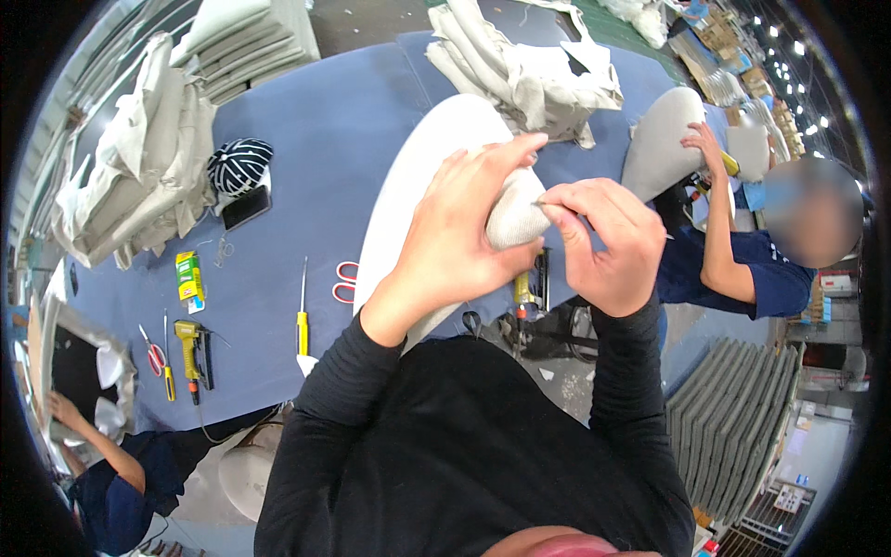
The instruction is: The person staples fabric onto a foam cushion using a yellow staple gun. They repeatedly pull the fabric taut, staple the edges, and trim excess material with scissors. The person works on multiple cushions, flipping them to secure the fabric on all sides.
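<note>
A pale, rounded upholstered pad stands tilted in front of me, its rear reaching out over the blue table. My left hand clasps the near end, thumb and fingers spread around a fabric-covered corner with a woven surface. At the right side of that corner, my right hand pinches with thumb and forefinger. Whatever is between those fingertips, perhaps a fabric edge or something thin, is too small to make out. Below the hands lies a yellow staple gun, partly hidden. Red-handled scissors poke out beside the pad.
Left on the table lie a yellow screwdriver, another staple gun, a small box, a phone and a striped cap. Fabric piles stand behind. Co-workers occupy the right and lower left.
</note>
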`<state>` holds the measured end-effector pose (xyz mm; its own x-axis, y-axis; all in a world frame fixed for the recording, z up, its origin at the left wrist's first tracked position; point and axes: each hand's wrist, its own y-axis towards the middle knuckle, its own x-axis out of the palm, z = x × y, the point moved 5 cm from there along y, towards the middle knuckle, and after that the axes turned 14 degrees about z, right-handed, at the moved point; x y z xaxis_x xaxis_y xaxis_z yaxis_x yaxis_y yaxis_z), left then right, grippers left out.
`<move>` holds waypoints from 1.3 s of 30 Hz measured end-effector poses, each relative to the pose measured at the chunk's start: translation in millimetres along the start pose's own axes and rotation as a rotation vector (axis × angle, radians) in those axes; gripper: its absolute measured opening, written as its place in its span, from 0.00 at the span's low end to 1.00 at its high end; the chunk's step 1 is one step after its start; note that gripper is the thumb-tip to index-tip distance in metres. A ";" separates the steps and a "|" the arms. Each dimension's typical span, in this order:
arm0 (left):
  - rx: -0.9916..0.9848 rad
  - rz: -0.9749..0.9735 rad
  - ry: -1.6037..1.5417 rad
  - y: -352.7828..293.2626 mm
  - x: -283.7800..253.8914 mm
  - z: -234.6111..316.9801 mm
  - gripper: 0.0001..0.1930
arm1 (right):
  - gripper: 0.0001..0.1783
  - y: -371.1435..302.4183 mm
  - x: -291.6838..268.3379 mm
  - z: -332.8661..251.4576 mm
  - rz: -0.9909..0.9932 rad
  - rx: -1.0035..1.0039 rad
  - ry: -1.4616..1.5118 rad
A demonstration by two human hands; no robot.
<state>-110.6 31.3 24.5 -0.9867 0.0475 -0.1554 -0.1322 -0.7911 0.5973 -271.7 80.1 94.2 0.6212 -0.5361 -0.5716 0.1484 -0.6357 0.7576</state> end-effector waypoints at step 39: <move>-0.027 0.270 0.460 -213.5 -218.0 51.7 0.44 | 0.15 13.2 165.3 109.3 0.654 0.733 0.883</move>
<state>127.8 221.4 -28.4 -0.8410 -0.4275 -0.3316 0.1292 -0.7538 0.6442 -251.2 -77.6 -24.8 0.7499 -0.4938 0.4402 -0.6429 -0.7008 0.3091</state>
